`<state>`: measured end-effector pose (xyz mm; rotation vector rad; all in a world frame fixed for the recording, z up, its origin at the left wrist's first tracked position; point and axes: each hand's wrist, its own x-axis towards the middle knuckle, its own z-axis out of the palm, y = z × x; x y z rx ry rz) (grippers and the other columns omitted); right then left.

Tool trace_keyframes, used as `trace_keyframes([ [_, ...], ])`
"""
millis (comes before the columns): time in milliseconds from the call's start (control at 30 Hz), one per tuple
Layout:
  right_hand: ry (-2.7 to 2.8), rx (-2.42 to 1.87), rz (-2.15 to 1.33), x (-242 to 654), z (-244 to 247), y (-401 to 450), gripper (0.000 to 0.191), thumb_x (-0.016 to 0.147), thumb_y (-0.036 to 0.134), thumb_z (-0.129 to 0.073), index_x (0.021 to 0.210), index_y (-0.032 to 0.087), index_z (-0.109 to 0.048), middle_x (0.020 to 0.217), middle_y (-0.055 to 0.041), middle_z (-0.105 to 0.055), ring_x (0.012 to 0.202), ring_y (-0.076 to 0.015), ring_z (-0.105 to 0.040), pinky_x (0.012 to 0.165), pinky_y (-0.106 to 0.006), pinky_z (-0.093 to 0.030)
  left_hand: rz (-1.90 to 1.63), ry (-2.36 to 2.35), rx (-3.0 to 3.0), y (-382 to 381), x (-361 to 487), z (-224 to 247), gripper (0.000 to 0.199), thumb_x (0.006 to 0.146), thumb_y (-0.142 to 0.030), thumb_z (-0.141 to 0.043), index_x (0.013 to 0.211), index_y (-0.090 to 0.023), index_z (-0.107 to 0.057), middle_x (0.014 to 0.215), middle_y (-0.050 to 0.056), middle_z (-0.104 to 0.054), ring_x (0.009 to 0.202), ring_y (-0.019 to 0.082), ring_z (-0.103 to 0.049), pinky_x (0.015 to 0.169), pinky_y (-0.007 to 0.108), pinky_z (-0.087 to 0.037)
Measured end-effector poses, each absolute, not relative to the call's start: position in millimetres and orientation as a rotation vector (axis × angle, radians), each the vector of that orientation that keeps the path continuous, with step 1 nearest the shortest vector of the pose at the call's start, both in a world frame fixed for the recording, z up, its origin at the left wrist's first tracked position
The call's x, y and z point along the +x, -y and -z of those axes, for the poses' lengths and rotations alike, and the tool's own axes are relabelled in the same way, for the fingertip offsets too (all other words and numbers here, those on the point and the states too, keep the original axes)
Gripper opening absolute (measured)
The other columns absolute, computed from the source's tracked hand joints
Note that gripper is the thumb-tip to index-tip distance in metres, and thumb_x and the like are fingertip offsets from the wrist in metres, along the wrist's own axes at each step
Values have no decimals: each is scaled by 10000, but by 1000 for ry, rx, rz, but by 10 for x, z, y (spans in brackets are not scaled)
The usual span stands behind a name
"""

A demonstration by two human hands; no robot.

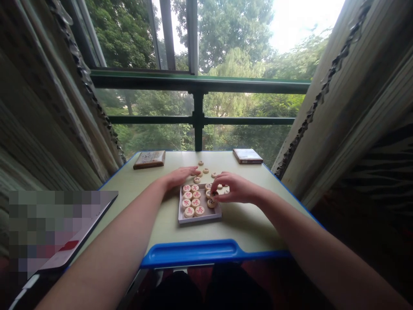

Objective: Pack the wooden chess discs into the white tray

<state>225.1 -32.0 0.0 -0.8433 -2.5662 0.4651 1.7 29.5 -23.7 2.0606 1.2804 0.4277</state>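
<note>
So I was at the table (pixel 258 228) by the window (pixel 251 103), the pale-topped one with the blue edge, and a shallow white box (pixel 202 218) sat around the middle of it. Inside, along the left side, round pieces with red characters (pixel 195 202) stood in two columns, and on the right side there were pieces with dark characters (pixel 211 203). A strip of bare box floor showed between the two groups. My right hand (pixel 234 187) was over the box's right edge, fingers curled, thumb and fingertips close together at one of the dark pieces; can't really tell if it was gripped or just touched. My left hand (pixel 183 175) was past the far left corner of the box, palm down, fingers loosely stretched out over a few loose pieces (pixel 197 179) on the table. Couldn't tell whether it had hold of any. More loose ones were scattered beyond the box, and some lay by the right hand. Two flat boxes sat at the far end, a brown one (pixel 149 159) on the left and a paler-topped one (pixel 248 156) on the right. Curtains (pixel 325 86) hung on both sides, with green trees outside.
</note>
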Motion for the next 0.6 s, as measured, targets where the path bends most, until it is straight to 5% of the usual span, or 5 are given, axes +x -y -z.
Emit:
trace_keyframes([
  [600, 2660, -844, -380, 2173, 37, 423, 82, 700, 246, -639, 705, 164, -652, 707, -14, -601, 628, -103, -515, 633, -230, -419, -513, -1182, 1894, -279, 7, 230, 597, 813, -598, -196, 1111, -277, -601, 1411, -37, -320, 1306, 233, -265, 1082, 393, -147],
])
